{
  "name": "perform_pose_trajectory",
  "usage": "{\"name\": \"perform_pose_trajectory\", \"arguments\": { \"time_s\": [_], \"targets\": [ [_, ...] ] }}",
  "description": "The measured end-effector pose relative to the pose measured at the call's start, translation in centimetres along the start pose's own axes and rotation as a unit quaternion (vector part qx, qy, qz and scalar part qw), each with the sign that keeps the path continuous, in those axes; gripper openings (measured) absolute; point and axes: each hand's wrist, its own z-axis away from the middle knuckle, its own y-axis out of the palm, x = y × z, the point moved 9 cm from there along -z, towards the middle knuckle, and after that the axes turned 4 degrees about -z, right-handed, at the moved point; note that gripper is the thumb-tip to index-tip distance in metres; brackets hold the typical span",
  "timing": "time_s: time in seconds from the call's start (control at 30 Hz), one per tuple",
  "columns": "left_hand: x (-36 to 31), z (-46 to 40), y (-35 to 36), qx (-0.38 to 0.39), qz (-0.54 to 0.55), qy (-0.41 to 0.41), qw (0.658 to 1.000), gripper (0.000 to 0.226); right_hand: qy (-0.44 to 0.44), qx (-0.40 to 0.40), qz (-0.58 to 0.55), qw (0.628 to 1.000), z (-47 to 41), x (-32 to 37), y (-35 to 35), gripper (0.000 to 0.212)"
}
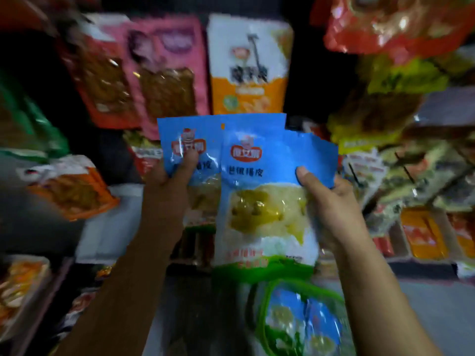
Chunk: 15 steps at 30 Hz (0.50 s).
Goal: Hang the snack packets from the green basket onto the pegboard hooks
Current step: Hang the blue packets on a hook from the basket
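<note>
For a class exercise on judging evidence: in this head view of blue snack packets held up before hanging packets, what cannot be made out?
- Pegboard hooks: head view, hidden behind hanging packets and blurred.
- How many blue packets the right hand and left hand hold: they overlap.
- Packet print: blurred by motion.
- Green basket: cut off by the bottom edge, so its packet count is unclear.

The green basket sat low on the grey floor, holding blue packets; a white box stood beyond it.
</note>
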Motion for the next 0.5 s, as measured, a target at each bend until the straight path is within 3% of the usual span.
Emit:
{"name": "perform_pose_trajectory", "arguments": {
  "time_s": [0.07,0.17,0.33,0.5],
  "targets": [
    [-2.9,-2.4,-3.5,-0.029,0.014,0.015,0.999,0.02,-0.028,0.039,0.021,0.999,-0.8,2.3,4.5,0.029],
    [-7.2,-6.0,-7.4,-0.02,0.051,0.051,0.997,0.017,-0.096,0.065,0.043,0.992,-1.4,6.4,11.0,0.035],
    [-12.0,-11.4,-10.4,0.048,0.099,0.085,0.99,0.019,-0.197,0.103,0.067,0.973,-2.1,12.6,20.2,0.042],
    [-14.7,-15.2,-10.7,0.154,0.184,0.073,0.968,0.025,-0.222,0.091,0.053,0.969,-4.0,14.9,25.1,0.027]
  ]
}}
